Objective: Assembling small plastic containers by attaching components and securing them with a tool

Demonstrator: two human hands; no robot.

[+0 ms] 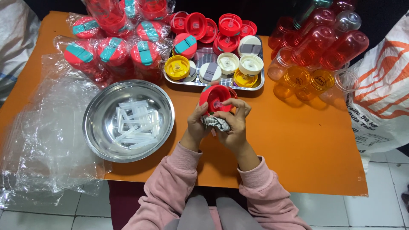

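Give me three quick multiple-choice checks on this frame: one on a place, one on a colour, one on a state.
1. Where is the steel bowl?
A. On the tray
B. On the table, beside the left hand
C. On the floor

2. What colour is the lid in the hands?
A. Red
B. Yellow
C. White

3. How is the lid held?
A. Lying loose on the table
B. One hand only
C. Both hands on it, above a patterned cloth

Answers:
1 B: the bowl sits on the orange table, next to the left hand.
2 A: it is red with a small centre spout.
3 C: the left hand and right hand both grip it, the cloth bunched beneath.
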